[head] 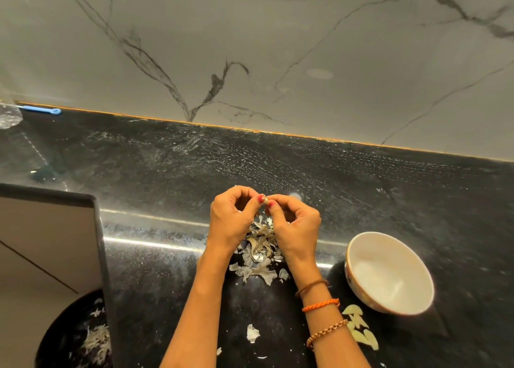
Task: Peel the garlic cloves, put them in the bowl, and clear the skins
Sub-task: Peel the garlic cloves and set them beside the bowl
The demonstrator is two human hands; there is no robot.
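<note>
Peeling is under way: the left hand (230, 223) and right hand (294, 226) are together pinching a clove (265, 200) above the skins (260, 253), needing transfer next to the bowl (389, 273) at four o'clock.

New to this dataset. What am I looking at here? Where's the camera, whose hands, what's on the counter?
There is no machine: a person works with bare hands. The single picture comes from a wide-angle camera worn on the head, looking forward and down, so the arms enter from the bottom edge.

The left hand and right hand meet above a dark stone counter and together pinch a small garlic clove between the fingertips, apparently peeling it.

Under the hands lies a pile of papery garlic skins, with a few loose scraps nearer the camera. To the right stands a white bowl; its inside is blurred and looks empty. At lower left, below the counter, a dark bin holds more skins. The marble-patterned wall is behind.
</note>
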